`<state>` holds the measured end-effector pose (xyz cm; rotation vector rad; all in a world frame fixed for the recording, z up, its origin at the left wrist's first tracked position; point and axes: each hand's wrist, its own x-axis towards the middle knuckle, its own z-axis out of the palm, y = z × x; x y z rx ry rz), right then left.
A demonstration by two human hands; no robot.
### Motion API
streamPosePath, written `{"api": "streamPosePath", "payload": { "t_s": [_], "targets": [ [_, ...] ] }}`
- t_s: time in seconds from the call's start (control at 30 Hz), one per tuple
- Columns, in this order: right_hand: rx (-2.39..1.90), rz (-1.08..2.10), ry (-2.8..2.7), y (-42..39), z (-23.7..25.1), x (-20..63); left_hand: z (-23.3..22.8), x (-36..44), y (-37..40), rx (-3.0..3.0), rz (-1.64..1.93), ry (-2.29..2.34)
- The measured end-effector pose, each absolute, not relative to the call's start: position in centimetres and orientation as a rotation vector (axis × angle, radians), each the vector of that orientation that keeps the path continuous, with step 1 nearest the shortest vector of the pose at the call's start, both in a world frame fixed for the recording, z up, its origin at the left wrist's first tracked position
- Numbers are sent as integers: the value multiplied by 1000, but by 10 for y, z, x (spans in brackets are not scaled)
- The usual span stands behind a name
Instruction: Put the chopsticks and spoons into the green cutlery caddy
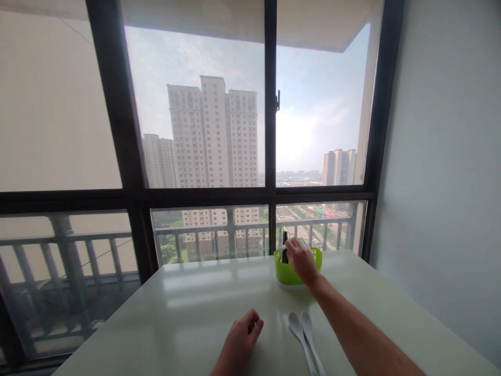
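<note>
My right hand (301, 259) reaches over a lime green plastic holder (287, 274) with a white base, near the far edge of the pale table (188, 313). Its fingers are closed around a dark-handled utensil (285, 245) that stands upright in the holder. My left hand (243, 337) rests on the table near the front, fingers curled into a loose fist, holding nothing. Two white spoons (302, 334) lie side by side on the table between my arms, bowls pointing away from me.
A large dark-framed window (270, 104) rises just behind the table, showing a balcony railing and tall buildings outside. A plain white wall (442, 156) runs along the table's right side.
</note>
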<state>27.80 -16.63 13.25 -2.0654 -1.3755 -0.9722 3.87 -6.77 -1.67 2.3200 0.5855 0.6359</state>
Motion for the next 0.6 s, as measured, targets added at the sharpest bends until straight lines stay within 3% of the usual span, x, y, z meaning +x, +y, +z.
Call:
{"api": "streamPosePath", "payload": {
  "t_s": [0.3, 0.5, 0.6],
  "targets": [
    [-2056, -1089, -1651, -160, 107, 279, -17, 39, -70, 2319, 643, 564],
    [-1953, -1005, -1548, -190, 103, 272, -18, 40, -70, 2322, 635, 548],
    [-2005, -812, -1395, -211, 90, 265, -19, 40, -68, 2324, 637, 555]
  ]
}}
